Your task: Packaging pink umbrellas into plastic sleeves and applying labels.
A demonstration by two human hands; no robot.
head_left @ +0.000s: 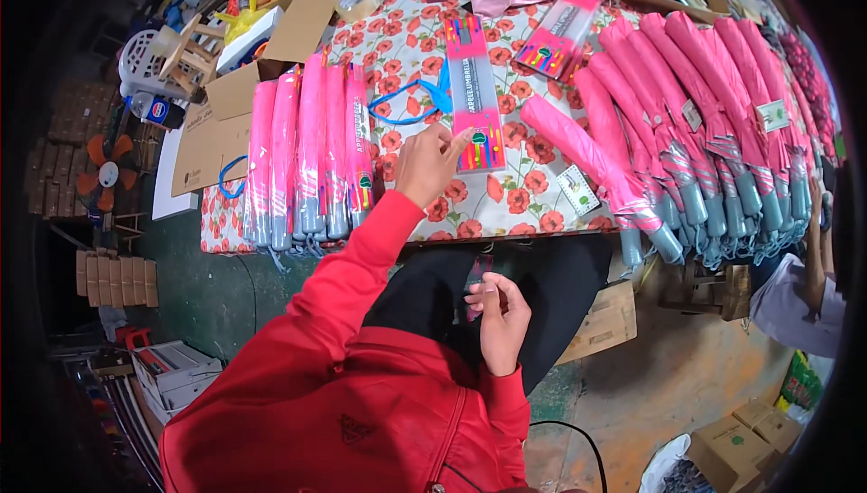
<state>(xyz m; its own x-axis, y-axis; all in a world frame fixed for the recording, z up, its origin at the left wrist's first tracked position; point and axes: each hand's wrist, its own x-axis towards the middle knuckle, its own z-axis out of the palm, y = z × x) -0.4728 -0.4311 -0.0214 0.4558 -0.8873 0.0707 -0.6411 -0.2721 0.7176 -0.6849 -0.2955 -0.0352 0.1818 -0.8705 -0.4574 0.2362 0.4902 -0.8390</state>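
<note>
the right hand (504, 326) hangs over the lap, fingers half curled — i cannot tell whether it holds anything. beyond it, the left hand (428, 164) has its fingertips drawn together at the near left edge of the flat pink-and-clear sleeve (476, 100), lying on the flowered tablecloth (406, 51); whether film is caught i cannot tell. best to separate a single layer — lifting gently, without creasing.
</note>
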